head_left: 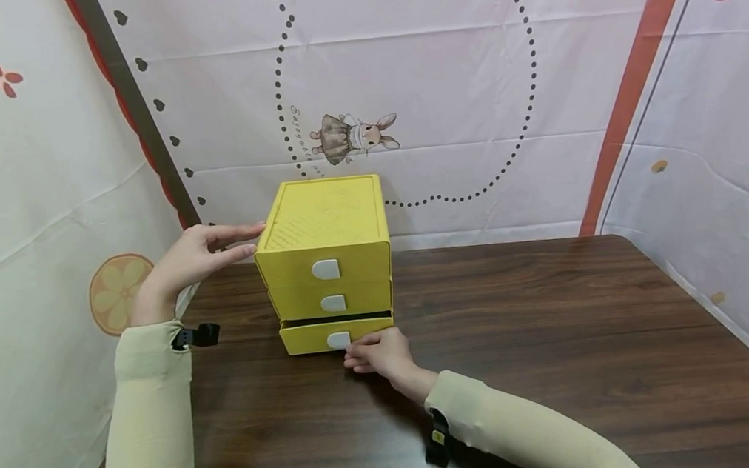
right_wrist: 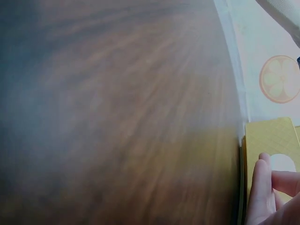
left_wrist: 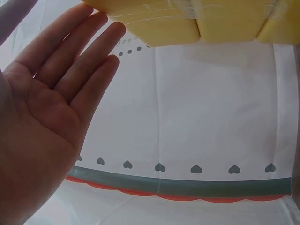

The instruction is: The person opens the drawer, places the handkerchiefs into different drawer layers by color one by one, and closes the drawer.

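A yellow three-drawer box [head_left: 323,212] stands on the table, each drawer front bearing a white tab handle. Its bottom drawer [head_left: 306,338] sticks out slightly, with a dark gap along its top edge. My right hand [head_left: 385,353] pinches that drawer's white tab [head_left: 338,340] at its right end; the right wrist view shows thumb and finger at the tab [right_wrist: 283,162]. My left hand [head_left: 192,259] rests its fingertips at the box's upper left side. In the left wrist view its fingers [left_wrist: 89,65] are straight, with the box's side [left_wrist: 159,23] above them.
The brown wooden table [head_left: 524,340] extends right and forward of the box. Behind it hangs a white printed cloth [head_left: 456,93] with a rabbit figure, and similar cloth covers both sides. A black strap [head_left: 198,336] sits on the left wrist, another [head_left: 438,440] on the right.
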Demonstrator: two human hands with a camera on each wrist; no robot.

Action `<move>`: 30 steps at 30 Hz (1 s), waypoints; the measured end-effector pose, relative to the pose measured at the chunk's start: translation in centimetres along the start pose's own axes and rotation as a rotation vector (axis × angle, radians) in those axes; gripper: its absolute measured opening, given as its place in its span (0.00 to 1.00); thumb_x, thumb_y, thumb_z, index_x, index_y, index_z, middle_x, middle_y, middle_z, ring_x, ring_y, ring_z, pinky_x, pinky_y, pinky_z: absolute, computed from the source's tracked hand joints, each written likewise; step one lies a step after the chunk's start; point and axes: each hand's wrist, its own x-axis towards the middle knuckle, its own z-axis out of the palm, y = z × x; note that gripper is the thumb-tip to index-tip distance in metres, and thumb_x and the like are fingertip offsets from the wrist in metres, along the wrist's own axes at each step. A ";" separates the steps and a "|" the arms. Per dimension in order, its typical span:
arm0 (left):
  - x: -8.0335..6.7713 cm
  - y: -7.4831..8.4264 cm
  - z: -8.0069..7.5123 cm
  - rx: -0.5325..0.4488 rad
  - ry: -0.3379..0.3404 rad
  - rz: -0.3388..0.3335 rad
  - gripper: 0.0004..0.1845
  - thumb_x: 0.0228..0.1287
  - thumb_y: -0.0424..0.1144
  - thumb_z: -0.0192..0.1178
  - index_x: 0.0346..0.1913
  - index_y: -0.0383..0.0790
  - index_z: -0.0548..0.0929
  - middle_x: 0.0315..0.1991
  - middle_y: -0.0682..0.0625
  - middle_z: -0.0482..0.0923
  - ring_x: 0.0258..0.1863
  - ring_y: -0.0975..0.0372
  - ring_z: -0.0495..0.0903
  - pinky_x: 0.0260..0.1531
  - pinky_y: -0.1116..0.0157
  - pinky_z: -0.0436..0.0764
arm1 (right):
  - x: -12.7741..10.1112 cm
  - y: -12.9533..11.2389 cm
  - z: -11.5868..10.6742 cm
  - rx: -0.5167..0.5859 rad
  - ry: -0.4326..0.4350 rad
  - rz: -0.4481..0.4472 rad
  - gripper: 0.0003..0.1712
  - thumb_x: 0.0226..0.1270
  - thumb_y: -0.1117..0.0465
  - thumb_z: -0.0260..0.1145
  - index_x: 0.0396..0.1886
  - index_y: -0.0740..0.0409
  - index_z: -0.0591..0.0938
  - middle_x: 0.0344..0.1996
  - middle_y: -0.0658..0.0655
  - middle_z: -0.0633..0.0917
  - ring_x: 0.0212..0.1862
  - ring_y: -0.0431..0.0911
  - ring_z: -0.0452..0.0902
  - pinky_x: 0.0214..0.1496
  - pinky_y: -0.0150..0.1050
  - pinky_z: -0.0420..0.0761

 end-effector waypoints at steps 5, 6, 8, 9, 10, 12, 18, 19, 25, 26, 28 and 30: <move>0.0 0.1 0.0 -0.001 0.006 0.005 0.21 0.63 0.51 0.61 0.60 0.62 0.78 0.58 0.55 0.78 0.48 0.71 0.75 0.38 0.74 0.73 | 0.3 -0.1 0.0 0.047 -0.001 0.036 0.12 0.60 0.66 0.68 0.41 0.70 0.84 0.31 0.65 0.88 0.31 0.46 0.87 0.33 0.36 0.84; -0.1 0.1 0.0 0.002 0.006 0.002 0.21 0.63 0.52 0.61 0.60 0.62 0.78 0.58 0.55 0.78 0.47 0.70 0.75 0.38 0.74 0.73 | 0.3 -0.1 0.0 0.056 -0.002 0.038 0.12 0.60 0.66 0.68 0.41 0.70 0.84 0.31 0.65 0.88 0.31 0.46 0.86 0.34 0.36 0.84; -0.1 0.1 0.0 0.009 0.007 -0.004 0.21 0.63 0.52 0.61 0.60 0.63 0.78 0.58 0.56 0.78 0.46 0.70 0.75 0.37 0.73 0.72 | 0.4 0.0 0.0 0.075 -0.002 0.034 0.12 0.61 0.66 0.67 0.42 0.71 0.84 0.32 0.66 0.87 0.32 0.46 0.87 0.34 0.36 0.83; -0.1 0.1 0.0 0.013 0.007 -0.006 0.21 0.63 0.52 0.61 0.60 0.63 0.78 0.58 0.56 0.78 0.46 0.70 0.75 0.37 0.73 0.72 | 0.5 0.1 0.1 0.084 -0.002 0.027 0.12 0.61 0.67 0.67 0.42 0.71 0.83 0.32 0.66 0.87 0.32 0.46 0.87 0.34 0.36 0.83; -0.1 0.1 0.0 0.016 0.008 -0.009 0.21 0.63 0.53 0.61 0.60 0.63 0.78 0.58 0.56 0.78 0.46 0.70 0.74 0.37 0.73 0.72 | 0.6 0.2 0.1 0.089 0.000 0.020 0.12 0.61 0.68 0.67 0.42 0.72 0.83 0.33 0.67 0.87 0.32 0.47 0.87 0.34 0.36 0.83; -0.1 0.0 0.0 0.020 0.008 -0.010 0.21 0.63 0.53 0.60 0.60 0.63 0.78 0.58 0.56 0.78 0.46 0.69 0.74 0.37 0.73 0.72 | 0.7 0.4 0.3 0.095 0.005 0.007 0.12 0.61 0.69 0.66 0.42 0.74 0.83 0.34 0.69 0.86 0.34 0.49 0.87 0.35 0.37 0.84; 0.0 -0.1 0.0 0.028 0.008 -0.017 0.21 0.63 0.53 0.60 0.60 0.63 0.77 0.58 0.56 0.78 0.47 0.69 0.74 0.39 0.73 0.72 | 0.9 0.7 0.4 0.109 0.023 -0.006 0.13 0.62 0.68 0.66 0.43 0.74 0.82 0.34 0.70 0.86 0.33 0.48 0.87 0.35 0.37 0.84; 0.0 -0.1 0.0 0.028 0.008 -0.017 0.21 0.63 0.53 0.60 0.60 0.63 0.77 0.58 0.56 0.78 0.47 0.69 0.74 0.39 0.73 0.72 | 1.0 0.7 0.5 0.113 0.026 -0.006 0.13 0.61 0.68 0.66 0.43 0.74 0.82 0.34 0.69 0.86 0.32 0.47 0.86 0.35 0.37 0.84; 0.0 -0.2 0.1 0.028 0.008 -0.011 0.22 0.63 0.53 0.60 0.60 0.62 0.77 0.58 0.56 0.78 0.47 0.70 0.74 0.39 0.73 0.72 | 1.1 0.5 0.5 0.120 0.043 -0.009 0.12 0.61 0.67 0.67 0.41 0.72 0.84 0.33 0.67 0.87 0.29 0.43 0.86 0.35 0.37 0.84; 0.0 -0.2 0.1 0.028 0.008 -0.010 0.22 0.63 0.53 0.60 0.60 0.62 0.77 0.58 0.55 0.78 0.47 0.70 0.74 0.38 0.73 0.72 | 1.2 0.4 0.5 0.120 0.044 -0.010 0.11 0.61 0.67 0.67 0.40 0.73 0.84 0.33 0.67 0.87 0.29 0.43 0.86 0.35 0.37 0.84; 0.0 -0.2 0.1 0.027 0.009 -0.007 0.21 0.63 0.53 0.60 0.60 0.62 0.78 0.58 0.56 0.78 0.46 0.69 0.74 0.38 0.73 0.71 | 1.3 0.4 0.4 0.120 0.043 -0.010 0.11 0.61 0.68 0.67 0.40 0.73 0.84 0.33 0.67 0.87 0.29 0.43 0.86 0.35 0.37 0.84; 0.0 -0.2 0.0 0.026 0.010 -0.005 0.21 0.63 0.53 0.60 0.60 0.62 0.77 0.58 0.56 0.78 0.44 0.68 0.74 0.37 0.72 0.71 | 1.3 0.4 0.4 0.121 0.041 -0.010 0.11 0.61 0.68 0.67 0.40 0.73 0.84 0.33 0.67 0.87 0.29 0.44 0.86 0.35 0.37 0.84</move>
